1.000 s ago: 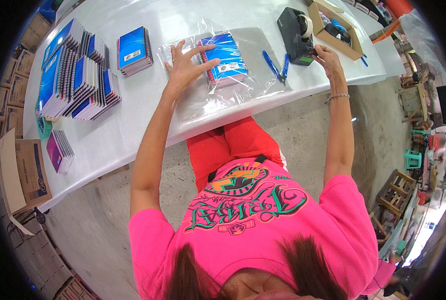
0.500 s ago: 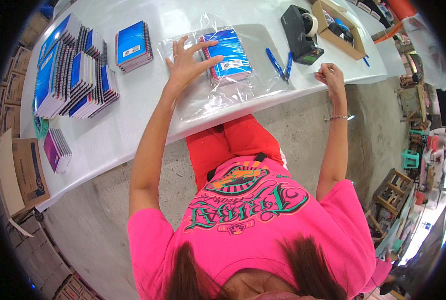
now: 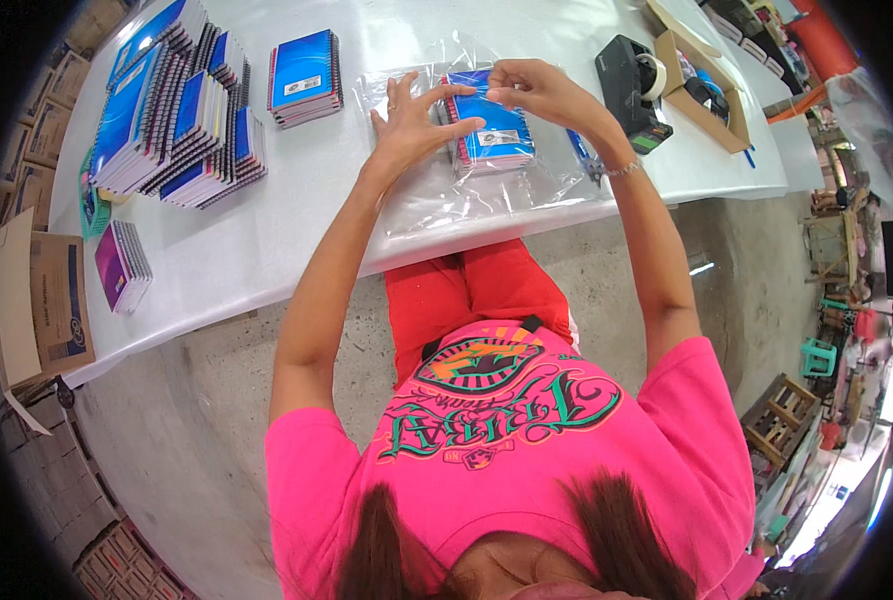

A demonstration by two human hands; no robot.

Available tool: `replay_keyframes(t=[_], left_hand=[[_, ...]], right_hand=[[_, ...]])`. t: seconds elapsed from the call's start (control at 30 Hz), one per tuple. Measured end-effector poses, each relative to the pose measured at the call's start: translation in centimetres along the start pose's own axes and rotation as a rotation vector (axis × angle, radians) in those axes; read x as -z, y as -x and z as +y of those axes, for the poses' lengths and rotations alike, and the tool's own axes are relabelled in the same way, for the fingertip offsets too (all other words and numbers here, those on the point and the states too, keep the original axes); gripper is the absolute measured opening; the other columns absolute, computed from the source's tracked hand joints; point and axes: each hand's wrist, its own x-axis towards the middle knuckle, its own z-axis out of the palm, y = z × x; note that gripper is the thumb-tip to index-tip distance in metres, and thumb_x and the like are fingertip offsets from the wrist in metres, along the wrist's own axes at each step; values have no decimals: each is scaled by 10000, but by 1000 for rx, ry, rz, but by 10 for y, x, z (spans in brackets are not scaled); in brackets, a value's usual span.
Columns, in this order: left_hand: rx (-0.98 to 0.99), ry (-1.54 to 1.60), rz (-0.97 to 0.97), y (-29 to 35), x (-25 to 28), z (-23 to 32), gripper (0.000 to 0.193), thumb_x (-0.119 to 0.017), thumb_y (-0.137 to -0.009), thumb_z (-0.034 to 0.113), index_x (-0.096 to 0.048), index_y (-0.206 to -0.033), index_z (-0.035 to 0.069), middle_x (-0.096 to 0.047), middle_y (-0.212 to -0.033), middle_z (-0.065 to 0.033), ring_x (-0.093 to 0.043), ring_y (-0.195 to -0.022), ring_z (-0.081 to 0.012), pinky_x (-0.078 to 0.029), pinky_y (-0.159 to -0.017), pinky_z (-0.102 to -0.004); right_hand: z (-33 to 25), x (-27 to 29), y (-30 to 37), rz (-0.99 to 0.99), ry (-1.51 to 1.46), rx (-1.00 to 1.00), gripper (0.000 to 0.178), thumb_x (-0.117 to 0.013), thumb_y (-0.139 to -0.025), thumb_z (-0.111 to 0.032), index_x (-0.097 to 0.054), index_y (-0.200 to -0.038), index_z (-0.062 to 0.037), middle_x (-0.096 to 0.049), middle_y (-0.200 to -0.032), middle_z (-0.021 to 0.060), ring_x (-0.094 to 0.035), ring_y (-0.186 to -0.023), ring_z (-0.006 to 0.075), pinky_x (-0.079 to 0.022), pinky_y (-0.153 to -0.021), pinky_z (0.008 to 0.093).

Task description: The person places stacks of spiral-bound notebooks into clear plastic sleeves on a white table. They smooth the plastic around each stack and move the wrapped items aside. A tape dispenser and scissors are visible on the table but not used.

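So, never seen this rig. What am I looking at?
No robot: a person's bare hands, seen from above by a fisheye camera worn on their head, hence the bent edges. The left hand rests thumb and forefinger on a small blue notebook stack covered by clear plastic. The right hand is pinched above it; anything held there is too small to tell. Also on the white table: more blue notebooks and purple ones leftward, a black tape dispenser and open cardboard box rightward.
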Motion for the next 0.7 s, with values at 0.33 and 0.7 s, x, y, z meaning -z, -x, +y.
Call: replay_keyframes(t=[0.33,0.7], left_hand=[[-7,-124,89,15,-17,2,636,-584,-805,687,-501,-1368,403,-221,-1572,-140,-78,-1471,-394,-31,-1060,-743],[84,-226,-105,41,-35,6,651,-245,-1013,532,-287,-1514,119,-157,-1598,-160,-51,-1476,-402,49,-1087,-698]], right_hand=[[10,-9,-42,-221,151,-123,268,-778,-796,-268,-660,-748,-31,-635,-661,23,-545,-606,95,-439,-577,250],[4,-1,-34,-105,462,-284,498,-808,-707,-509,-609,-578,-71,-575,-541,47,-513,-502,139,-400,-468,296]])
